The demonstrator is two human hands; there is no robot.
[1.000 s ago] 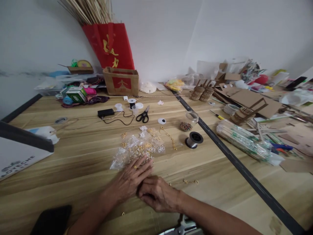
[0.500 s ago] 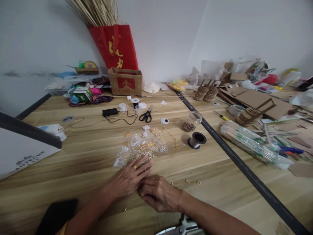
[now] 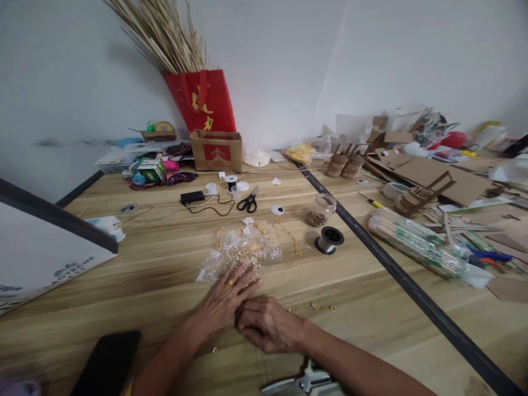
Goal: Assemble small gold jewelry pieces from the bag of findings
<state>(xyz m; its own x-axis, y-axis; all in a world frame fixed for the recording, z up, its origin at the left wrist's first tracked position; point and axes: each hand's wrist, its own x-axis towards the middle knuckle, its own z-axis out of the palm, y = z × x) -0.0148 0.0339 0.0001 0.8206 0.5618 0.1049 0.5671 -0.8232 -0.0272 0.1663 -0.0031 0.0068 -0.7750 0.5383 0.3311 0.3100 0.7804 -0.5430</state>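
Note:
My left hand (image 3: 226, 294) lies with its fingers stretched out at the near edge of a pile of small gold and silver jewelry findings (image 3: 241, 245), partly in clear plastic bags. A ring shows on one finger. Touching it on the right, my right hand (image 3: 268, 324) is closed, fingers curled under; whatever they hold is hidden. A thin gold chain (image 3: 311, 307) with a ring at its end lies just beyond my right wrist. Farther off rests another gold chain (image 3: 291, 236). Metal pliers or snips (image 3: 303, 380) sit partly under my right forearm, and a tiny gold ring (image 3: 214, 350) lies nearby.
Behind the pile are black-handled scissors (image 3: 247, 204), a wire spool (image 3: 329, 240) and a tub of beads (image 3: 317, 218). A dark phone-like slab (image 3: 108, 363) lies at the near left, with a white box (image 3: 49, 258) beyond. Bundled sticks (image 3: 416, 242) and cardboard (image 3: 437, 170) occupy the right.
The camera view has tilted up and shifted slightly left, so more of the phone-like slab shows. Both hands keep nearly the same pose; the left fingers have spread a little.

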